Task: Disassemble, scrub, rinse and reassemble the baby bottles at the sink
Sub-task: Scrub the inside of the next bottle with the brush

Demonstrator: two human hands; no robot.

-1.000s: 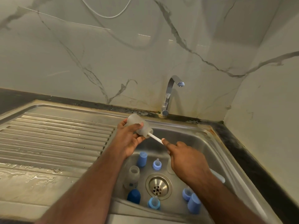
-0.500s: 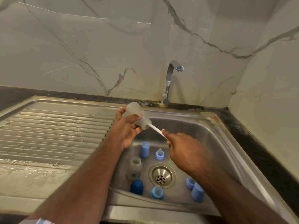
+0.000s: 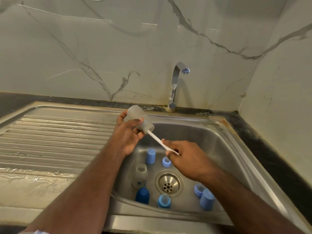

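My left hand (image 3: pixel 128 137) grips a frosted clear baby bottle (image 3: pixel 135 114) tilted over the sink's back left corner, mouth toward the right. My right hand (image 3: pixel 187 157) holds the white handle of a bottle brush (image 3: pixel 156 139); its head is inside the bottle and hidden. In the steel sink basin (image 3: pixel 211 141) stands another clear bottle (image 3: pixel 141 175), upright and open. Around the drain (image 3: pixel 168 183) lie a dark blue cap (image 3: pixel 142 195), light blue caps (image 3: pixel 150 156) (image 3: pixel 206 199), and blue collars with teats (image 3: pixel 163 201) (image 3: pixel 166 162) (image 3: pixel 199 190).
A chrome tap (image 3: pixel 175 85) rises behind the basin, with no water running. A ribbed steel drainboard (image 3: pixel 50 141), wet near its front, stretches to the left. Marble walls close in behind and on the right, with a dark counter strip (image 3: pixel 270 149) along the sink's right rim.
My right hand has drawn back toward me, so more of the white brush handle shows outside the bottle. The view has tilted down slightly; the sink's parts have not moved.
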